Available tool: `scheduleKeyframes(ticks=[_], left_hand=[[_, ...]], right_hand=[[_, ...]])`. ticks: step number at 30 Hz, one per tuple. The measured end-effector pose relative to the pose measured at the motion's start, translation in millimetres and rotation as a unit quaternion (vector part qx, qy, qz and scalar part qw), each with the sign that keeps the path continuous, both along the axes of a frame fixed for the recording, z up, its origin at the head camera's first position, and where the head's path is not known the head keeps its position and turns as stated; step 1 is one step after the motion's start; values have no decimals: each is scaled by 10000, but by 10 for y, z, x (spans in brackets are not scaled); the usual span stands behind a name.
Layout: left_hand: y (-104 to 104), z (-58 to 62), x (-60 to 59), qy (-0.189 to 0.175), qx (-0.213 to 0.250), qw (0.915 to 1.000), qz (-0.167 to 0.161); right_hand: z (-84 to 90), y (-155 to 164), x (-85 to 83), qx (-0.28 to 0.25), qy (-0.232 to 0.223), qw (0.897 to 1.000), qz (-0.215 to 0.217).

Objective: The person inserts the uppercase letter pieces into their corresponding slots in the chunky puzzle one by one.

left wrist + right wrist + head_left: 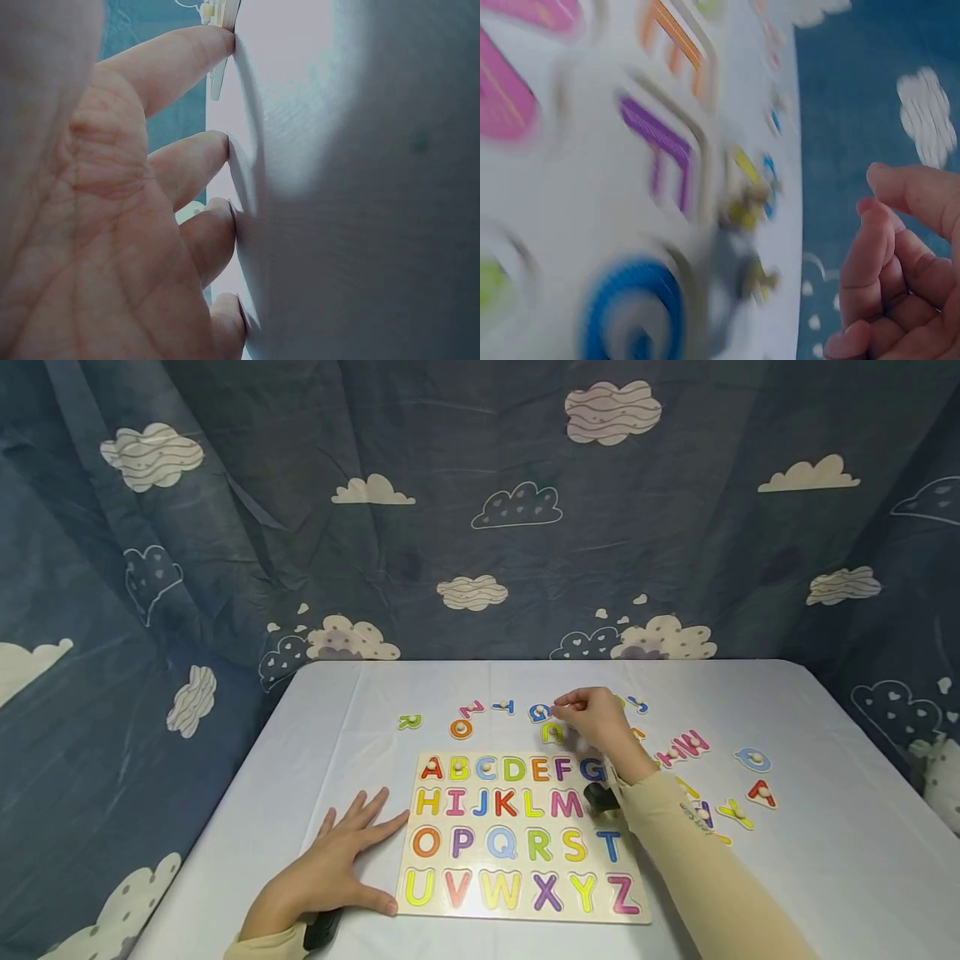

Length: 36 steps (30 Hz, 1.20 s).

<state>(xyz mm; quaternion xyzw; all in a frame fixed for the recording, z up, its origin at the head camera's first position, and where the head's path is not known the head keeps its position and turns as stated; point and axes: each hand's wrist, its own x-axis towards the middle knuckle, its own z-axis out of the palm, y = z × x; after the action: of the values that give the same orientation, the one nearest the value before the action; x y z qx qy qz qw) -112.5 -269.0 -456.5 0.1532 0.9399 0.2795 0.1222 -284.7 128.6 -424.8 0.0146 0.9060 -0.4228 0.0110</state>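
Your left hand [330,864] lies flat and spread on the worktop [825,827] touching the wooden alphabet puzzle board [517,835], while your right hand [596,722], fingers curled, hovers over the loose yellow letter U [552,733] just beyond it, grip unclear.

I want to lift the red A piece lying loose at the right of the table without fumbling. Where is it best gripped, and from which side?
Pinch the pale round knob standing up from the middle of the red A piece, coming straight down from above. The piece lies flat on the table, so its thin edges probably give fingers little to catch, while the knob sticks up. The nearby yellow Y piece lies apart from it.
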Motion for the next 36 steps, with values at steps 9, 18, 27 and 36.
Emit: scheduleKeyframes(ticks=[9, 18, 27, 36], left_hand=[[-16, -6, 11, -42, -7, 10000, 41], [-33, -21, 4, -31, -11, 10000, 58], [-26, -15, 2, 0, -7, 10000, 34], [-22, -15, -7, -1, 30, 10000, -34]], right_hand=[[85, 390, -146, -250, -156, 9987, -414], [84, 665, -299, -277, -547, 9944, -855], [-88, 818, -374, -393, -1076, 9846, -1324], [-158, 825, -380, -221, -1078, 9834, -1445]])
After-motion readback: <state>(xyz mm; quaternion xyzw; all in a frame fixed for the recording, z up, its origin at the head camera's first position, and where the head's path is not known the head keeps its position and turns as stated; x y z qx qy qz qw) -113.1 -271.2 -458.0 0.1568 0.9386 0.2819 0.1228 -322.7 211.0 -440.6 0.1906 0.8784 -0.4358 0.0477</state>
